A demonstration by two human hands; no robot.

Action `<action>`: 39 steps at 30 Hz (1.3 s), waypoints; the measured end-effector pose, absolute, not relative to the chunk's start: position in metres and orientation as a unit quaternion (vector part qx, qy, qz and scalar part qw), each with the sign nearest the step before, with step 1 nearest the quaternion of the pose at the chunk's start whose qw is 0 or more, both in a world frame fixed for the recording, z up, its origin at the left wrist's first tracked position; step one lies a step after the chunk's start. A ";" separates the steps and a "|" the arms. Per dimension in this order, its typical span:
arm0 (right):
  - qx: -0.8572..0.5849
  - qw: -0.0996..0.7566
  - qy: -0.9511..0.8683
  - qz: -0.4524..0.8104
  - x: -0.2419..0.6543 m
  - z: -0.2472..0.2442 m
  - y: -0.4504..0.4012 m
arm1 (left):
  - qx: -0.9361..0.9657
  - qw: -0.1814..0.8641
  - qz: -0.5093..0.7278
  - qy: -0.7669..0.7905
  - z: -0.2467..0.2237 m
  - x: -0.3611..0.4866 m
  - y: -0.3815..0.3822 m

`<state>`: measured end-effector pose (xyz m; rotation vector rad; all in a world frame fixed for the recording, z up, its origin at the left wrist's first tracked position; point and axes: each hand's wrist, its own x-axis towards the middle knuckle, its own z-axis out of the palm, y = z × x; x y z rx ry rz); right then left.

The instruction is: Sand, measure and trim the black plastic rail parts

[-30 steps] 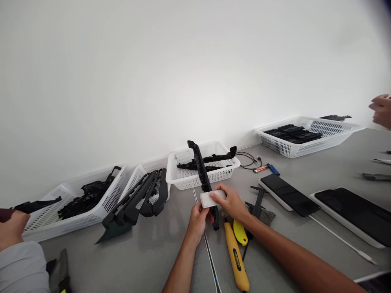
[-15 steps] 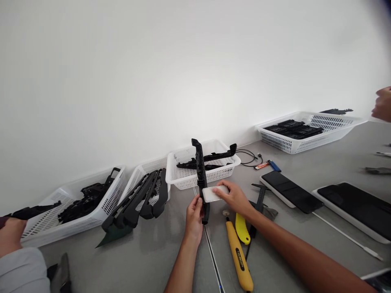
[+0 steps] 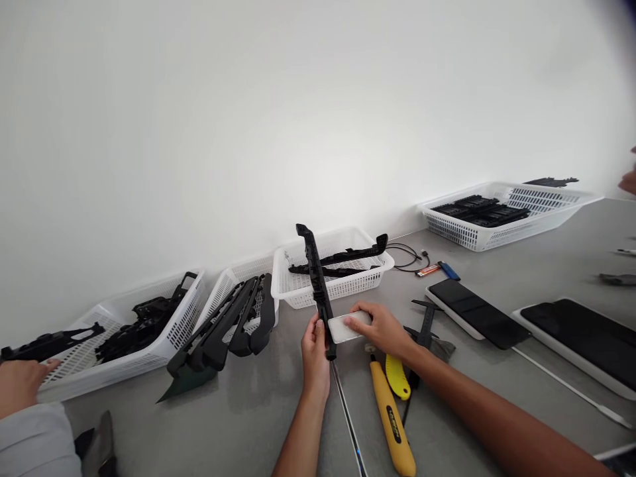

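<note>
My left hand [image 3: 314, 358] is closed around the lower end of a long black plastic part [image 3: 315, 271], which points up and away from me with its bent tip at the top. In my right hand [image 3: 382, 329] is a flat white rectangular block [image 3: 342, 328], pinched between thumb and fingers. The block's left end touches or overlaps the side of the black part just above its lower end. Behind them a white basket [image 3: 301, 301] holds similar black parts [image 3: 348, 256].
Right of my hands lie a yellow-handled tool [image 3: 390, 417], a yellow cutter [image 3: 396, 379], a black caliper [image 3: 426, 326] and phone-like devices [image 3: 474, 311]. Left stand baskets [image 3: 166, 361] of black parts; a co-worker's hand [image 3: 22, 385] reaches there. Another basket [image 3: 477, 241] stands back right.
The black part's top has tilted left, and the white block has shifted slightly left and down along it. The co-worker's hand at left has lowered its black part into the basket.
</note>
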<state>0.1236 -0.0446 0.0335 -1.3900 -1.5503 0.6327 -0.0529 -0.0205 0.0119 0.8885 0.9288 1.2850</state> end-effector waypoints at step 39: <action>-0.536 0.494 -0.611 0.310 0.124 0.028 -0.043 | 0.385 0.698 0.501 0.337 0.012 -0.046 -0.031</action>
